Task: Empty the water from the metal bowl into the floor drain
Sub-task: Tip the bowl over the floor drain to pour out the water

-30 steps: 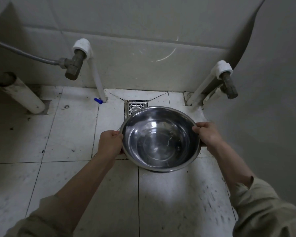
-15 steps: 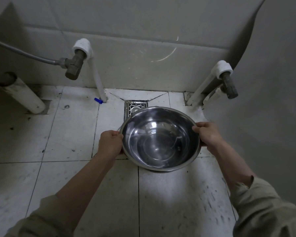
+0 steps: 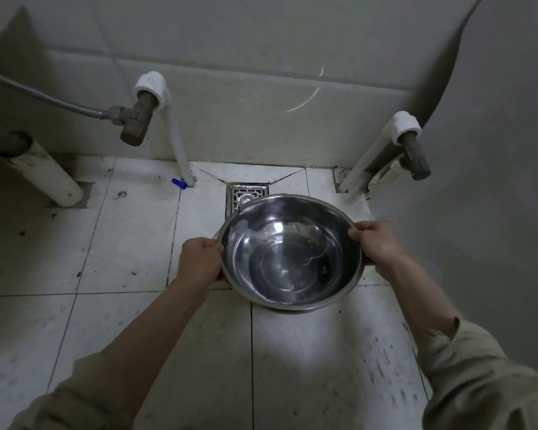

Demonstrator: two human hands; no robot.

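Washroom — tiled floor, drain, pipes.

No text, label, brand, number or sign can be read anywhere in the view; the metal bowl shows bare steel with only reflections; the floor drain carries a cast grid pattern, not letters; the wall tiles bear faint curved scratch marks that spell nothing; the floor tiles are marked only with dirt and specks; the pipe valves show no legible stamping at this sharpness.
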